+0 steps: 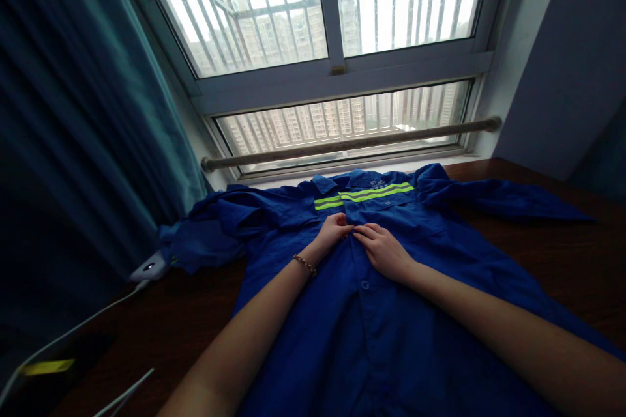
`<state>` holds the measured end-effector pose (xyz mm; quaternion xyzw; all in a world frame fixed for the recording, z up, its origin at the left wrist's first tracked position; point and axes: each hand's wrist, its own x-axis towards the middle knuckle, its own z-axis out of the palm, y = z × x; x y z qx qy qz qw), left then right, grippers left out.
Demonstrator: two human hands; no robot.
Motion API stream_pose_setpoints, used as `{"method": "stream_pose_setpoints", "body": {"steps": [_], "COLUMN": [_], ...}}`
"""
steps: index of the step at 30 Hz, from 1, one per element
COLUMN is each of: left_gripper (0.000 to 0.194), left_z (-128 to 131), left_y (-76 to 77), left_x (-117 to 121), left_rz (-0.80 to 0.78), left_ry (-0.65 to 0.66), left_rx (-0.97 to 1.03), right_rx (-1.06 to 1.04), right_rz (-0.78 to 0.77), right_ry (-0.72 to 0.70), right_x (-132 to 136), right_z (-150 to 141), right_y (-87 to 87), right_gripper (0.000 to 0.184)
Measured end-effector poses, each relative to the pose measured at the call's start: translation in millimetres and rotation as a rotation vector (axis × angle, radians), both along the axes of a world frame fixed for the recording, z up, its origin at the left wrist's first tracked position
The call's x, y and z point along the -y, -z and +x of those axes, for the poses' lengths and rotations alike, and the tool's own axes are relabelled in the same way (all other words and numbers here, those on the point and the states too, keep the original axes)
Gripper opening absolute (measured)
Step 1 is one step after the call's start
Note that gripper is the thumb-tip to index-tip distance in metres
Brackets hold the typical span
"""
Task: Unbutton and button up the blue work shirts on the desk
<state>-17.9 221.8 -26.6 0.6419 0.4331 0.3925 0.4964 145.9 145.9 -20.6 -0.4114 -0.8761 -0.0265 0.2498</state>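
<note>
A blue work jacket [313, 313] lies spread front side up, its collar toward the window and its sleeves out to both sides. Yellow-green reflective strips [376, 192] cross its chest. My left hand [335, 229], with a beaded bracelet [304, 264] on the wrist, pinches the front placket just below the strips. Fingertips of my right hand [384, 251] close on the same placket edge, meeting the left fingers. Whatever sits between the fingertips is hidden. Lower on the placket a round button [364, 285] shows.
Under the jacket is a dark wooden tabletop [577, 254]. A white device [150, 267] with a cable [92, 319] lies by the left sleeve, near a teal curtain [98, 91]. A horizontal rail [352, 144] crosses the barred window behind. A yellow strip [47, 367] is at lower left.
</note>
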Motion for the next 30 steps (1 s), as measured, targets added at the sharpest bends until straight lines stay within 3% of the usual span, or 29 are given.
{"method": "stream_pose_setpoints", "body": {"steps": [7,22,30], "left_gripper": [0.023,0.03,0.029], "left_z": [0.3,2.1,3.0], "left_y": [2.5,7.3,6.0], "left_x": [0.6,1.5,1.9], "left_rz": [0.022,0.045,0.053], "left_ry": [-0.02,-0.045,-0.146], "left_rx": [-0.015,0.168,0.137], "right_rx": [0.016,0.009,-0.028], "right_rz": [-0.038,-0.095,-0.048], "right_ry": [-0.009,-0.046,-0.032], "right_x": [0.1,-3.5,-0.3], "right_z": [-0.7,0.4,0.6], "right_y": [-0.8,-0.5,-2.5], "right_gripper": [0.041,0.044,0.041]}}
